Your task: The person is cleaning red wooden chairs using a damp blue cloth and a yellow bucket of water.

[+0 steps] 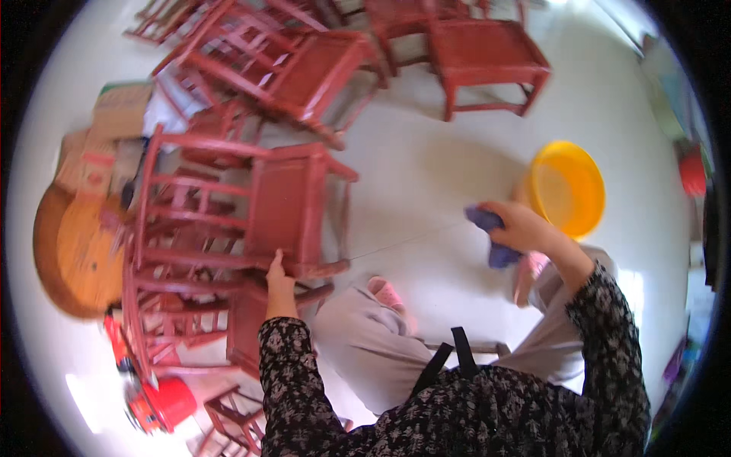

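My left hand [280, 281] rests on the lower edge of a red wooden chair [284, 208], thumb up on its seat and the other fingers mostly hidden. The chair stands to the left, its slatted back towards the far left. In my right hand [522, 228] is a blue-purple cloth [502, 256], bunched and hanging below the fingers. Just beyond that hand stands a yellow plastic bucket [585, 197] on the pale floor. A thin line crosses the floor between the chair and the cloth.
More red wooden chairs [488, 48] stand at the top and left. Cardboard boxes [121, 111] and a round wooden tabletop [85, 251] lie at the far left. A red bucket [174, 400] is at the lower left. My feet wear pink slippers [386, 292].
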